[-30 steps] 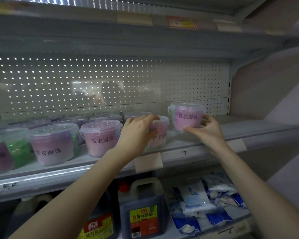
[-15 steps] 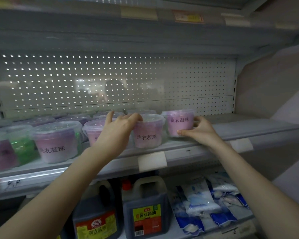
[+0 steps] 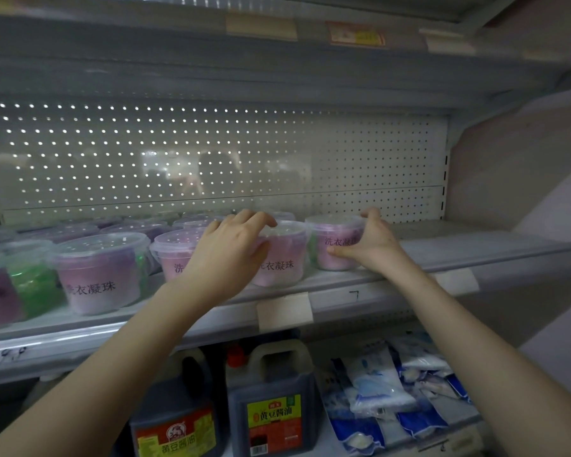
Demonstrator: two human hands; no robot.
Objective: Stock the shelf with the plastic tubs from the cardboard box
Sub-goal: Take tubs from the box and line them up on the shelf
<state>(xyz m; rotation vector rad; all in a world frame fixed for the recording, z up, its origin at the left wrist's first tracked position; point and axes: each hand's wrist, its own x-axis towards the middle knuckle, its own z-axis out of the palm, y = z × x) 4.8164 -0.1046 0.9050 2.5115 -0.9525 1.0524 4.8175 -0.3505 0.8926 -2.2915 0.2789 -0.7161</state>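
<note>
Left hand (image 3: pixel 226 257) grips middle tub (image 3: pixel 285 255) | right hand (image 3: pixel 374 247) grips end tub (image 3: pixel 331 258) (clear plastic, round)

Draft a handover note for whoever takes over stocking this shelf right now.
The left hand grips the second tub from the right at its lid and side. The right hand grips the rightmost tub, which stands on the shelf.
Done: other tubs line the shelf to the left.
Left: release both, fill the bare right end. The cardboard box is out of view, so the remaining count is unknown.
</note>
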